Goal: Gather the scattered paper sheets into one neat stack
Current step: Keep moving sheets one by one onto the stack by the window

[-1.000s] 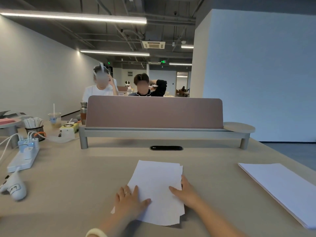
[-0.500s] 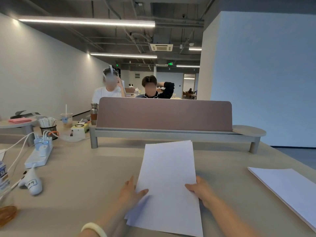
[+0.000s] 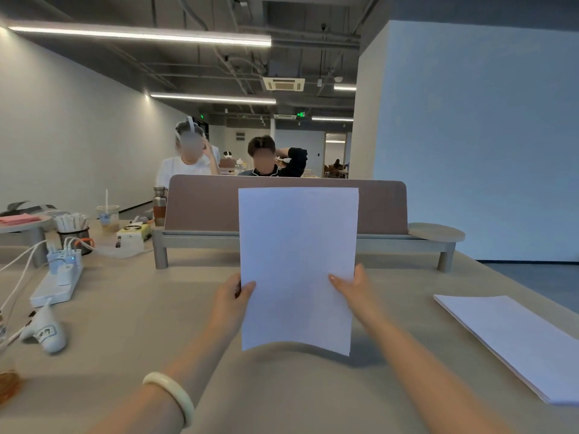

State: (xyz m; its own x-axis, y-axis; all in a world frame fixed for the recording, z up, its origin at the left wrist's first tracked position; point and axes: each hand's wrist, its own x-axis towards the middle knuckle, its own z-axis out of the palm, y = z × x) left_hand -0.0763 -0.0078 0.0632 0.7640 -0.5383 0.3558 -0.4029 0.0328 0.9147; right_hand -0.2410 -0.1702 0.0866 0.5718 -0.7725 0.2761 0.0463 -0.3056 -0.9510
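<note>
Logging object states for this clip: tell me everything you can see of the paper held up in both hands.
The paper is plain white, blank on the side facing the camera, and looks like thin office sheets; how many I cannot tell. It stands upright in portrait, its lower edge bowed just above or on the table. The left hand pinches its left edge, the right hand its right edge.

No text or sign can be read

A mauve desk divider [image 3: 200,202] stands on a beige table [image 3: 125,324]. Above it, strip lights [image 3: 141,34] cross a dark ceiling [image 3: 313,14]; left of it a white wall [image 3: 62,136], right of it a blue wall [image 3: 470,136].
</note>
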